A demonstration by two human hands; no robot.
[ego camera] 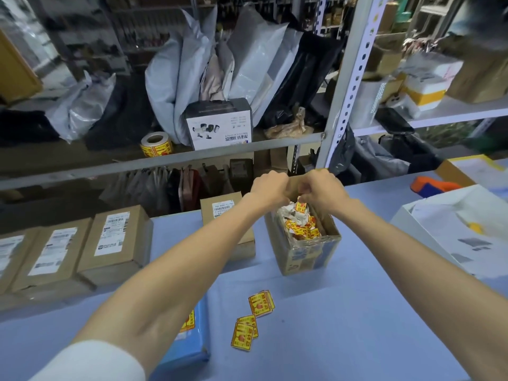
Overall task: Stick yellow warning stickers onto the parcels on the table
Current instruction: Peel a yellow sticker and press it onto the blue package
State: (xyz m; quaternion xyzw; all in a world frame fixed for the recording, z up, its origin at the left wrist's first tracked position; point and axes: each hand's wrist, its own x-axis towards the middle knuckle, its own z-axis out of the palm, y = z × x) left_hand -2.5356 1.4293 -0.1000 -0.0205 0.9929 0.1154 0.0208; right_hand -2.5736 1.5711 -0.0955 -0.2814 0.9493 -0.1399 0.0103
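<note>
Both hands are raised over an open cardboard box (308, 251) filled with yellow sticker scraps and white backing paper. My left hand (268, 188) and my right hand (320, 188) are pinched together on a yellow sticker (301, 207) that hangs below the right fingers. Loose yellow stickers (261, 303) and a second pile (244, 332) lie on the blue table. A blue parcel (189, 339) with a yellow sticker on it lies under my left forearm. Brown cardboard parcels (115, 237) with white labels line the table's left side; another (222, 215) stands behind my left arm.
A roll of yellow stickers (156, 145) sits on the metal shelf beside a white product box (220, 125) and grey mailer bags. A white box (453, 229) and an orange-and-blue tool (434, 187) lie at the right of the table.
</note>
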